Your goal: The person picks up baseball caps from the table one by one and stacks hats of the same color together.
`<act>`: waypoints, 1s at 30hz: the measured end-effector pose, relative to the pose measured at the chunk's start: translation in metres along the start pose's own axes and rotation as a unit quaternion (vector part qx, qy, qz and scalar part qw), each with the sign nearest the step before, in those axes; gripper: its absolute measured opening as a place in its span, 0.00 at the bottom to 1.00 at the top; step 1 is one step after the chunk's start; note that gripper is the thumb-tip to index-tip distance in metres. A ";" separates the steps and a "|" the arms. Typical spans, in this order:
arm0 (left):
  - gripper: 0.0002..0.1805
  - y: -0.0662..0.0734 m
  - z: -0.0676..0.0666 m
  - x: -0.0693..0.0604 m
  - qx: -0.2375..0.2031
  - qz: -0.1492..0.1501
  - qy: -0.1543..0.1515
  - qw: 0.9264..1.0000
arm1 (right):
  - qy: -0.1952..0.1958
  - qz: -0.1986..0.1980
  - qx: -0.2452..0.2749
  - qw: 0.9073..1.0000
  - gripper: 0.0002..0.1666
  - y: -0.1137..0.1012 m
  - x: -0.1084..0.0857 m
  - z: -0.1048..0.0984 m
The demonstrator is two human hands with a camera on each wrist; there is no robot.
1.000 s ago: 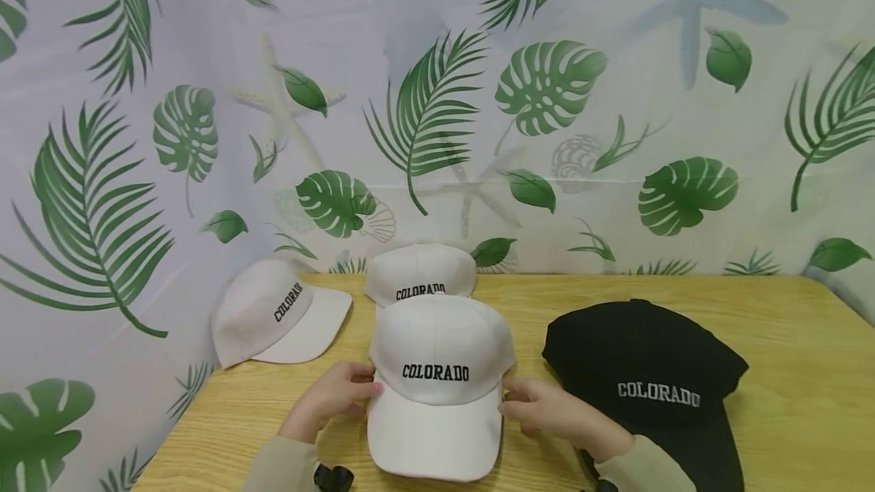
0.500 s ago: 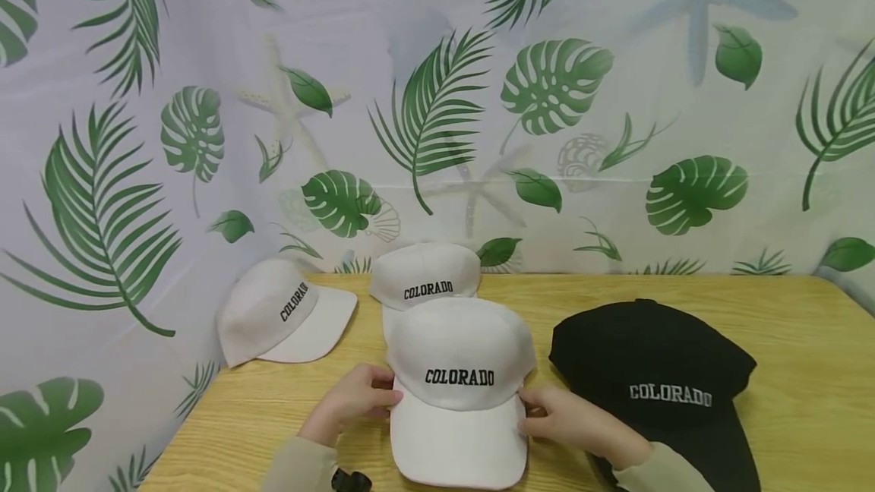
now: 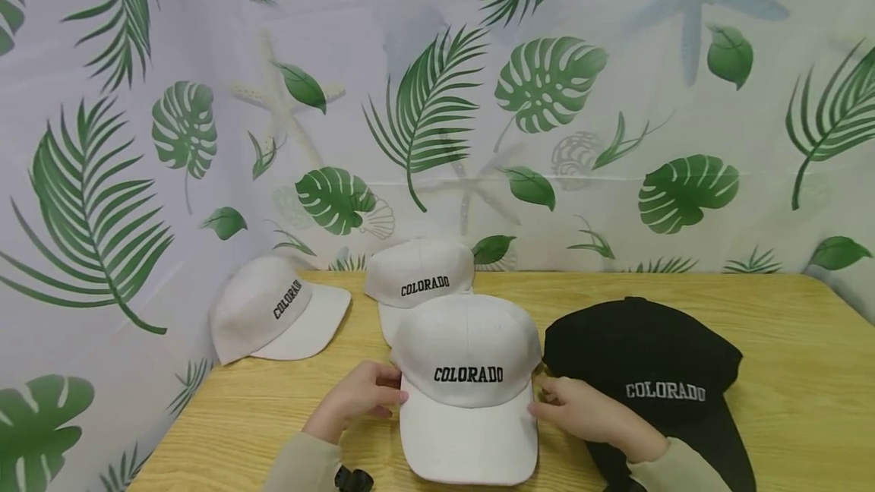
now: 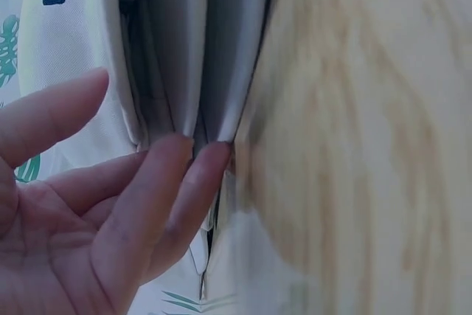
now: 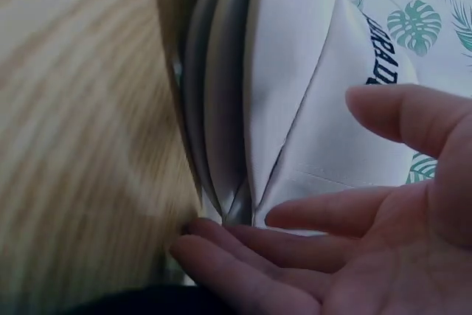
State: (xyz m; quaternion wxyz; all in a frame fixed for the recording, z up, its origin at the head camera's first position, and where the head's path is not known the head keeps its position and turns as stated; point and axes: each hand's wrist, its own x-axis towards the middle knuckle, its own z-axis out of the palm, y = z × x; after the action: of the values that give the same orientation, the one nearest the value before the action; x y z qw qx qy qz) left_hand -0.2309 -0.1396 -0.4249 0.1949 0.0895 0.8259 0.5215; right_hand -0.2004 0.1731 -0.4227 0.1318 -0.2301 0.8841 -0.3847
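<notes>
A white cap (image 3: 468,435) lettered COLORADO lies at the front middle of the table, its brim toward the camera. At its left side the left hand (image 3: 358,398) touches the edge with extended fingers, and the right hand (image 3: 591,414) does the same opposite. Several brims layered together show in the left wrist view, where fingertips of the left hand (image 4: 118,215) meet the brim edges (image 4: 193,49) and the thumb stands apart. In the right wrist view the right hand (image 5: 361,234) has fingers against the ends of the stacked brims (image 5: 228,94), its thumb raised clear.
Behind the front cap, partly covered by it, sits another white cap (image 3: 417,268). A third white cap (image 3: 253,310) rests at the table's back left corner. Close to the right hand lies a black cap (image 3: 636,351). A leaf-print cloth (image 3: 424,14) hangs behind the table (image 3: 807,386).
The front cap has slid to the right, nearer the black cap, with both hands moving along at its sides. More of the white cap behind it shows.
</notes>
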 end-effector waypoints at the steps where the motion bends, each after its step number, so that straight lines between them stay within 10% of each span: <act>1: 0.22 -0.001 0.000 0.000 0.003 -0.001 0.000 1.000 | 0.003 0.006 -0.005 1.000 0.28 0.001 0.000 -0.001; 17: 0.24 0.001 0.003 0.001 0.017 0.002 0.008 1.000 | 0.034 0.088 -0.017 0.995 0.40 0.022 -0.015 -0.032; 30: 0.21 0.002 0.003 0.006 0.031 -0.016 0.022 0.999 | -0.033 0.074 0.137 0.987 0.31 0.011 0.005 -0.003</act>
State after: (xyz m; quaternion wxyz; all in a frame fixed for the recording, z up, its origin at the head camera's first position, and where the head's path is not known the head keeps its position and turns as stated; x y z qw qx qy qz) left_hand -0.2347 -0.1337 -0.4255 0.1824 0.0711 0.8471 0.4941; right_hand -0.2090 0.1792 -0.4296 0.2192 -0.1562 0.8328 -0.4839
